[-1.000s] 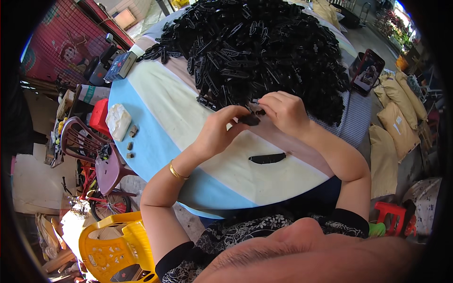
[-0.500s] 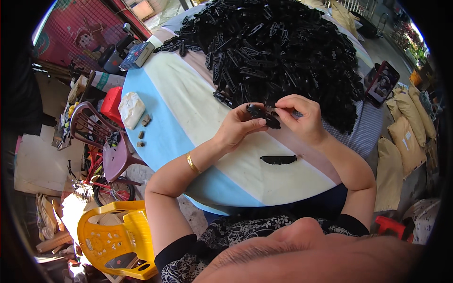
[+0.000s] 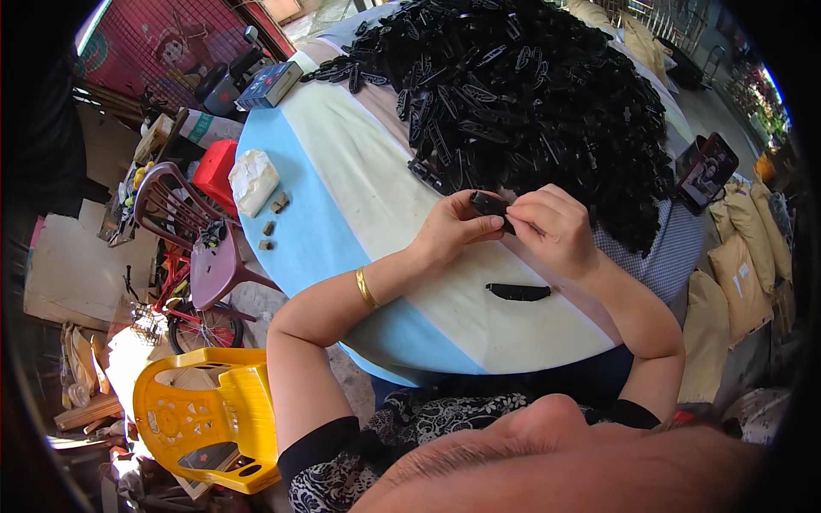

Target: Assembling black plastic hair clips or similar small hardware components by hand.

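Note:
Both hands meet above the round table (image 3: 342,231), which has a blue and cream striped cover. My left hand (image 3: 453,229) and my right hand (image 3: 556,227) pinch the same small black plastic piece (image 3: 489,203) between their fingertips. A gold bangle is on my left wrist. One flat black piece (image 3: 518,291) lies alone on the cloth just below my right hand. A large heap of black plastic pieces (image 3: 530,94) covers the far half of the table, right behind my hands.
A phone (image 3: 705,171) lies at the table's right edge. A white lump (image 3: 251,181), small brown bits and a dark box (image 3: 269,84) sit at the left edge. A yellow plastic chair (image 3: 205,419), a maroon chair (image 3: 201,248) and sacks (image 3: 740,265) surround the table.
Both hands stay joined on the black piece, turning it slightly between the fingers. The view has shifted a little as my head moved; the lone piece on the cloth has not moved.

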{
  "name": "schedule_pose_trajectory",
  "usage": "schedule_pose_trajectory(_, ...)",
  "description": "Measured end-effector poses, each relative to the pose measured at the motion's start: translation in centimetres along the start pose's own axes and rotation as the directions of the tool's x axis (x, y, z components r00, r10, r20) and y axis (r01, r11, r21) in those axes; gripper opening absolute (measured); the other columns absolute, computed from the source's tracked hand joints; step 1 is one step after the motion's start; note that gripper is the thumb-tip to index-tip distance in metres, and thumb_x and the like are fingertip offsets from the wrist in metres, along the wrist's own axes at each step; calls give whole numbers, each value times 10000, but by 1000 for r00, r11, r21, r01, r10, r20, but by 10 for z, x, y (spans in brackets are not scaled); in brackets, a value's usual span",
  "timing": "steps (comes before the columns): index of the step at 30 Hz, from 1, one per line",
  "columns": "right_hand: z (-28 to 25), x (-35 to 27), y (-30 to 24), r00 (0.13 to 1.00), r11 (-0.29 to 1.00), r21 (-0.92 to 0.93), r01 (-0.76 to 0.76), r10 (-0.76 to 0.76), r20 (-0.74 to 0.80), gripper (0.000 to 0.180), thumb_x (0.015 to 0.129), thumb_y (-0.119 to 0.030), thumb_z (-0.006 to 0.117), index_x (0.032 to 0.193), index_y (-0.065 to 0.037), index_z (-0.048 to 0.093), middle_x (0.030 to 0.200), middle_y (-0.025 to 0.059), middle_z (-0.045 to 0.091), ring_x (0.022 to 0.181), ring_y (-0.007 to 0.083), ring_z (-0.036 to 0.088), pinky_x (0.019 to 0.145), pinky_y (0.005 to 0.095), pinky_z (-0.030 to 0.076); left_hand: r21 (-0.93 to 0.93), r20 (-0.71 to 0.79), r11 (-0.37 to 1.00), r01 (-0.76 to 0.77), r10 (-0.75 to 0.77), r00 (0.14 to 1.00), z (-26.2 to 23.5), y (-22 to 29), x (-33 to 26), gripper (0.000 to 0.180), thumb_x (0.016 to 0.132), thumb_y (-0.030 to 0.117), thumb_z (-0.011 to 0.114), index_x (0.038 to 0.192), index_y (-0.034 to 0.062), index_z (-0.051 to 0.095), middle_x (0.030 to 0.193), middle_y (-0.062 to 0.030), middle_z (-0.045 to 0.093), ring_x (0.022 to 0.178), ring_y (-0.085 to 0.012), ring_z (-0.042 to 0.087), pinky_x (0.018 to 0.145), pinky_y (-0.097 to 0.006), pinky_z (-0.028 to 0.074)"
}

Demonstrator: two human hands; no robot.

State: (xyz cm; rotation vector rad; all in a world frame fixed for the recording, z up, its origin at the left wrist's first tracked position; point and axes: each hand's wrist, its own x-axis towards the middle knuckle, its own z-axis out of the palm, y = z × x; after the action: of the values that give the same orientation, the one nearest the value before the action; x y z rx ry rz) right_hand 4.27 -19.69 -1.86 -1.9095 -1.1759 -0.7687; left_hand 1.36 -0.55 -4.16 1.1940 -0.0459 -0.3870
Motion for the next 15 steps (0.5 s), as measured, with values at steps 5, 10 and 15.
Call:
schedule_pose_trajectory(5,-2,-1,-5,998,995,-89,51,-48,41,150,647,30,703,781,-22,659,772,78,637,687,227,605,569,296,508,-34,-17,999,19,-19,1000,1,1,-1,388,862,90,650,1224,34,521,1035,-57,619,930,-153,621,861,-285,527)
schedule_pose_trajectory(10,-4,4,-4,991,991,47,-121,124,-46,141,677,43,691,798,-15,647,780,97,643,692,246,606,583,301,502,-1,20,998,-65,65,998,1,2,-2,375,922,147,573,1263,22,481,1079,-75,604,941,-169,625,846,-288,526)
schedule_pose_trajectory(15,-8,8,1,999,988,148,-43,44,-5,160,666,64,682,800,-17,653,800,81,649,700,230,601,581,296,506,-203,175,973,108,-72,982,-9,8,1,359,993,252,421,1261,16,453,1014,-112,613,834,-185,643,733,-280,542)
